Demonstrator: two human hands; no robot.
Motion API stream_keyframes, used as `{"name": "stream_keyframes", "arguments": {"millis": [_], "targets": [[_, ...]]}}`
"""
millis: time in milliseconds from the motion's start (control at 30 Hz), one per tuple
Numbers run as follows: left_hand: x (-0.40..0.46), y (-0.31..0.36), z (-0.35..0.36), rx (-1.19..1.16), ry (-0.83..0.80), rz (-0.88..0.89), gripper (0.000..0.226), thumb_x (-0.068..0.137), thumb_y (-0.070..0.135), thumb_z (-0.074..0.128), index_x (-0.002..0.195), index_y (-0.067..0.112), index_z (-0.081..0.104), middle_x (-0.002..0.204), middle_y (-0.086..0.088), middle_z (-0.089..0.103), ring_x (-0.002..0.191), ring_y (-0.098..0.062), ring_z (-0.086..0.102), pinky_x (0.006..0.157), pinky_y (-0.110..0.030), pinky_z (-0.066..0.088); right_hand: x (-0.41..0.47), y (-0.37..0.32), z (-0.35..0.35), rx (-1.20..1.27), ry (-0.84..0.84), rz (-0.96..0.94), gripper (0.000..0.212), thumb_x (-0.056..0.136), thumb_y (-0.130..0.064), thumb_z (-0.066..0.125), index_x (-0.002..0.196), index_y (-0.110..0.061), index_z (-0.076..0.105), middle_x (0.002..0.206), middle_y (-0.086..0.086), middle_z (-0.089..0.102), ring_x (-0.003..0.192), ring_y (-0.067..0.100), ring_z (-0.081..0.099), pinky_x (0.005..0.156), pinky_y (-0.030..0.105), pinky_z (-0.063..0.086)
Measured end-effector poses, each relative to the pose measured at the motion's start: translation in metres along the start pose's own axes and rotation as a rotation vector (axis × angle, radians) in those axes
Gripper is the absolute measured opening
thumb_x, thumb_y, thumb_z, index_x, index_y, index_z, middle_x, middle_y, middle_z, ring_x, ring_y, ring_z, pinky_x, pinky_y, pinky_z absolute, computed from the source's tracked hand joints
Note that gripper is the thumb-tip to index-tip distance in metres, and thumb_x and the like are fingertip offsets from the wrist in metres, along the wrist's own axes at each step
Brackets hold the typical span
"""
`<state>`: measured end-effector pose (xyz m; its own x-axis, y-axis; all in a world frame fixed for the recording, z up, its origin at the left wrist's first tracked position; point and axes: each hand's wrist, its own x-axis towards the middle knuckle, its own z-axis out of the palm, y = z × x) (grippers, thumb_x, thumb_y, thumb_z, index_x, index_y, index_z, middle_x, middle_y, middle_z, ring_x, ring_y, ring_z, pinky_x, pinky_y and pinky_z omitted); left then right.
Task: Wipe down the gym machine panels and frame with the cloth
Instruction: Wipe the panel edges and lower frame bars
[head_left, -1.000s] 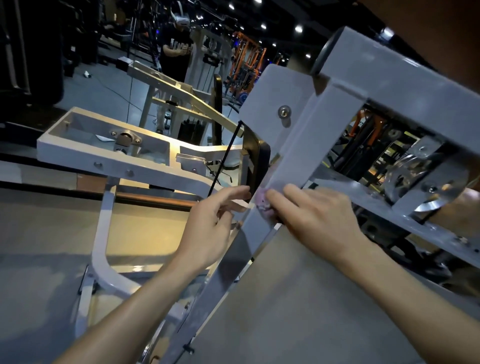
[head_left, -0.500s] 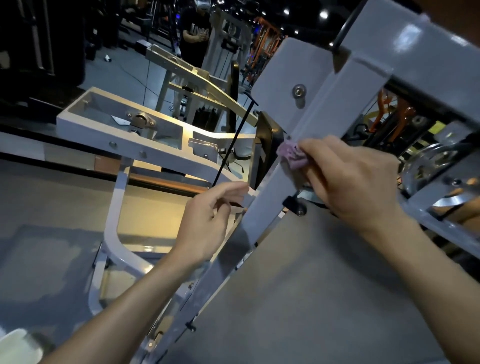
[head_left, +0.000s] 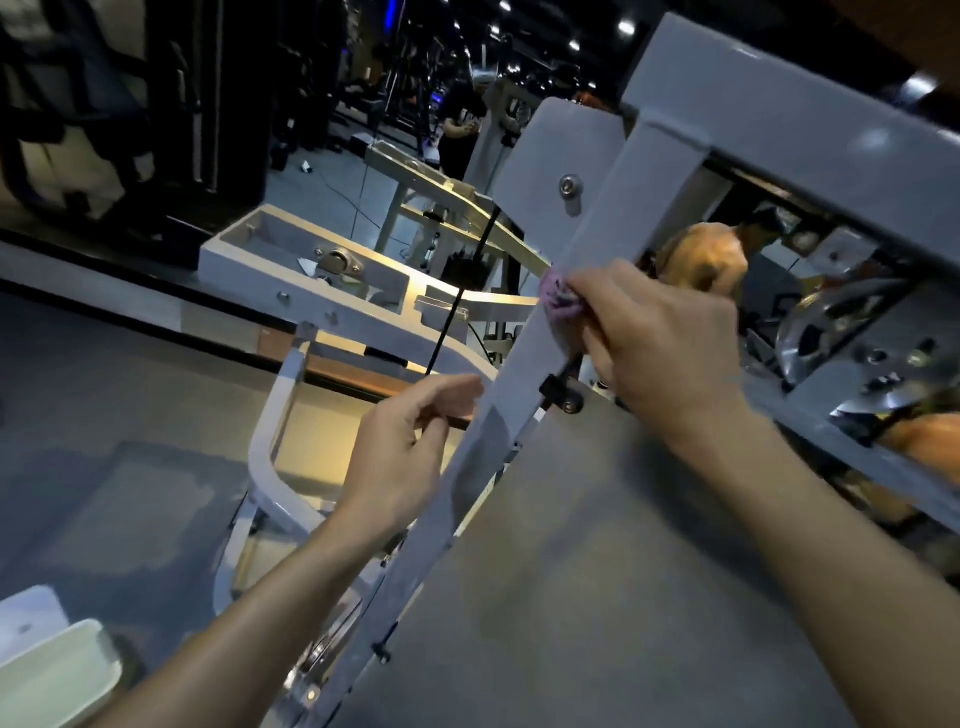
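Note:
A grey gym machine frame runs across the view, with a slanted upright bar (head_left: 519, 374) rising to a wide top beam (head_left: 810, 135) and a bolted flat panel (head_left: 550, 156). My right hand (head_left: 660, 343) presses a small bunched pink cloth (head_left: 558, 299) against the slanted bar, just below the bolt. My left hand (head_left: 410, 452) rests lower on the bar's left edge, fingers curled around it. Most of the cloth is hidden under my right fingers.
A white machine frame (head_left: 332, 291) with a black cable (head_left: 452, 317) stands behind the bar. A chrome pulley (head_left: 841, 322) sits at right behind the grey frame. A person in black (head_left: 460, 130) stands far back, and a white container (head_left: 47, 670) sits at bottom left.
My right hand has slid the pink cloth up the slanted bar, from beside my left hand toward the bolt. My left hand keeps its hold lower on the bar.

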<state>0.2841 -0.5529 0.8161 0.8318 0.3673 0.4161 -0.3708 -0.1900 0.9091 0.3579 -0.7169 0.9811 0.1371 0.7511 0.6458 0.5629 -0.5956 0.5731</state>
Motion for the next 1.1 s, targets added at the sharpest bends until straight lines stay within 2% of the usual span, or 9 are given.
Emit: {"name": "stream_keyframes", "arguments": {"millis": [167, 367, 467, 567, 700, 800, 900, 1000, 1100], "targets": [[-0.025, 0.000, -0.001, 0.048, 0.035, 0.011, 0.056, 0.096, -0.013, 0.044, 0.126, 0.027, 0.071, 0.115, 0.023, 0.072, 0.109, 0.000, 0.067, 0.092, -0.022, 0.054, -0.021, -0.017, 0.025, 0.050, -0.121, -0.133, 0.018, 0.102, -0.027, 0.054, 0.094, -0.016, 0.066, 0.076, 0.003, 0.058, 0.055, 0.025, 0.060, 0.045, 0.026, 0.037], [-0.030, -0.008, -0.005, 0.063, 0.076, -0.031, 0.056, 0.098, -0.011, 0.045, 0.119, 0.035, 0.070, 0.112, 0.022, 0.073, 0.108, -0.003, 0.068, 0.092, -0.027, 0.056, -0.005, -0.013, 0.015, 0.011, -0.014, -0.036, 0.025, 0.103, -0.029, 0.052, 0.093, -0.014, 0.069, 0.076, 0.003, 0.063, 0.052, 0.024, 0.058, 0.047, 0.024, 0.030], [-0.024, -0.011, -0.004, 0.049, 0.025, -0.041, 0.056, 0.098, -0.012, 0.044, 0.120, 0.033, 0.070, 0.113, 0.021, 0.072, 0.108, -0.005, 0.068, 0.093, -0.030, 0.057, -0.026, -0.041, 0.032, -0.018, -0.114, -0.096, 0.011, 0.094, -0.019, 0.070, 0.086, -0.014, 0.064, 0.070, 0.002, 0.053, 0.048, 0.023, 0.055, 0.049, 0.026, 0.025], [-0.014, -0.016, -0.007, 0.058, -0.032, -0.042, 0.056, 0.096, -0.014, 0.044, 0.126, 0.026, 0.071, 0.115, 0.018, 0.073, 0.108, -0.003, 0.067, 0.095, -0.030, 0.056, -0.032, -0.052, 0.041, -0.025, -0.231, -0.150, 0.021, 0.089, -0.013, 0.078, 0.084, -0.016, 0.057, 0.069, 0.002, 0.051, 0.047, 0.025, 0.055, 0.049, 0.029, 0.027], [0.000, -0.022, -0.016, 0.030, -0.070, -0.070, 0.055, 0.097, -0.014, 0.043, 0.125, 0.026, 0.071, 0.115, 0.018, 0.072, 0.108, -0.001, 0.066, 0.094, -0.027, 0.055, -0.015, -0.040, 0.030, -0.076, -0.223, -0.123, 0.009, 0.099, -0.024, 0.067, 0.093, -0.018, 0.065, 0.076, 0.001, 0.061, 0.056, 0.024, 0.063, 0.052, 0.031, 0.038], [0.007, -0.028, -0.018, 0.019, -0.114, -0.061, 0.056, 0.096, -0.014, 0.044, 0.123, 0.027, 0.071, 0.114, 0.018, 0.073, 0.106, -0.001, 0.067, 0.092, -0.024, 0.055, -0.021, -0.053, 0.033, -0.161, -0.154, -0.056, 0.008, 0.101, -0.017, 0.061, 0.095, -0.016, 0.057, 0.072, 0.002, 0.055, 0.053, 0.024, 0.058, 0.052, 0.031, 0.028], [0.013, -0.035, -0.022, -0.018, -0.181, -0.041, 0.058, 0.095, -0.016, 0.044, 0.122, 0.027, 0.071, 0.113, 0.016, 0.073, 0.105, -0.005, 0.068, 0.092, -0.025, 0.055, -0.047, -0.083, 0.049, -0.210, -0.222, -0.098, 0.002, 0.101, -0.015, 0.059, 0.100, -0.015, 0.057, 0.073, 0.002, 0.055, 0.052, 0.024, 0.056, 0.058, 0.033, 0.023], [0.019, -0.044, -0.031, -0.026, -0.216, -0.054, 0.058, 0.097, -0.014, 0.045, 0.119, 0.032, 0.071, 0.111, 0.020, 0.074, 0.105, -0.005, 0.069, 0.093, -0.028, 0.055, -0.043, -0.082, 0.044, -0.225, -0.179, -0.026, 0.033, 0.110, -0.016, 0.036, 0.096, -0.016, 0.066, 0.072, 0.002, 0.055, 0.053, 0.024, 0.053, 0.057, 0.033, 0.026], [0.027, -0.049, -0.039, -0.029, -0.231, -0.070, 0.056, 0.098, -0.013, 0.045, 0.118, 0.033, 0.070, 0.110, 0.022, 0.074, 0.104, -0.002, 0.069, 0.092, -0.029, 0.056, -0.023, -0.066, 0.027, -0.299, -0.059, 0.043, 0.031, 0.111, -0.024, 0.045, 0.087, -0.018, 0.064, 0.070, 0.003, 0.052, 0.055, 0.026, 0.048, 0.057, 0.034, 0.026]]}}
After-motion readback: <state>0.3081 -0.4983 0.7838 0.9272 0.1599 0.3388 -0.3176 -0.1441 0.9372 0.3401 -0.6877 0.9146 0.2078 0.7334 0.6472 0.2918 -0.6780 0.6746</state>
